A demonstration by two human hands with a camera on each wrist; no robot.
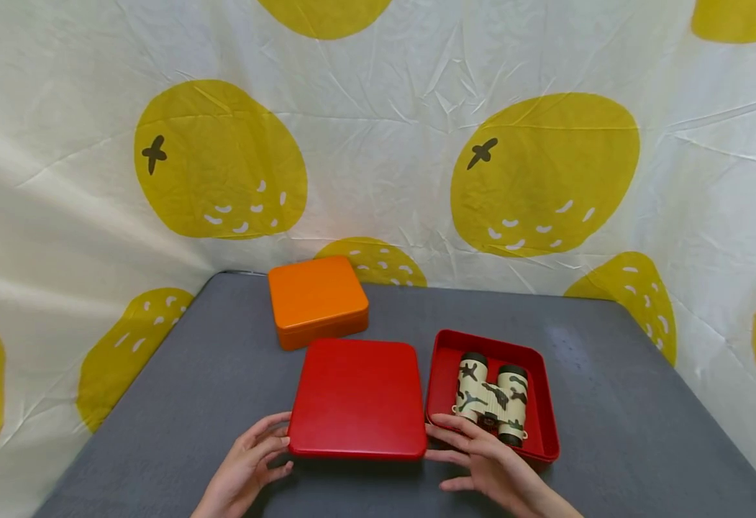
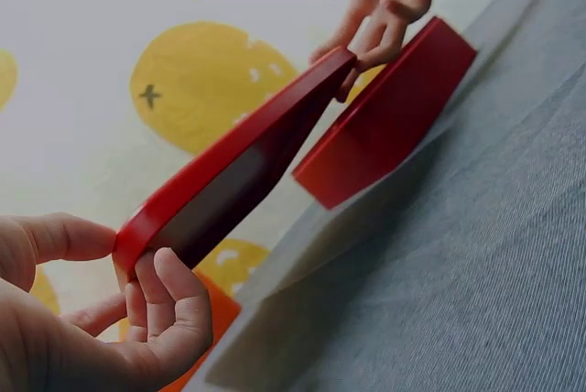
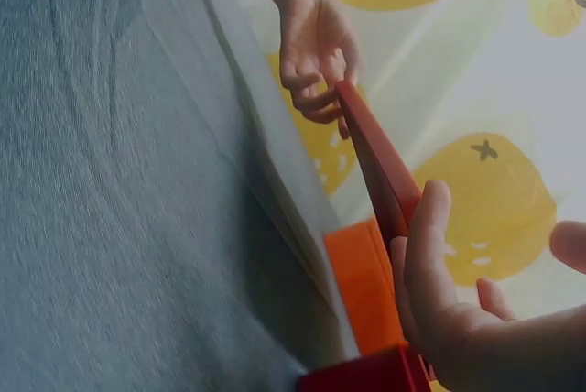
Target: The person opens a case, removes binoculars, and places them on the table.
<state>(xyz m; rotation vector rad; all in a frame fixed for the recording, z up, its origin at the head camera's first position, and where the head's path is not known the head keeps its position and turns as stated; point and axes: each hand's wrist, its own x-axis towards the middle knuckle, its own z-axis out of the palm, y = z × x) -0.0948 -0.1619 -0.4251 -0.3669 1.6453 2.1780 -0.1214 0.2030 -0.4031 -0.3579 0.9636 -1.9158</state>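
A red square tin lid (image 1: 358, 399) hangs a little above the table, its hollow underside showing in the left wrist view. My left hand (image 1: 251, 460) pinches the lid's left edge; in the left wrist view curled fingers (image 2: 169, 305) sit beneath the rim. On the opposite side, my right hand (image 1: 481, 460) touches the lid's right edge with nearly straight fingers, the thumb held apart. Just beyond that hand, the open red tin (image 1: 539, 381) contains camouflage-patterned binoculars (image 1: 494, 396). Part of the tin's near side is hidden behind the right hand.
Behind the lid, to the left, stands a closed orange tin (image 1: 318, 295). A grey cloth covers the table (image 1: 177, 403). White fabric with yellow fruit prints (image 1: 378, 158) hangs behind the table and along its sides.
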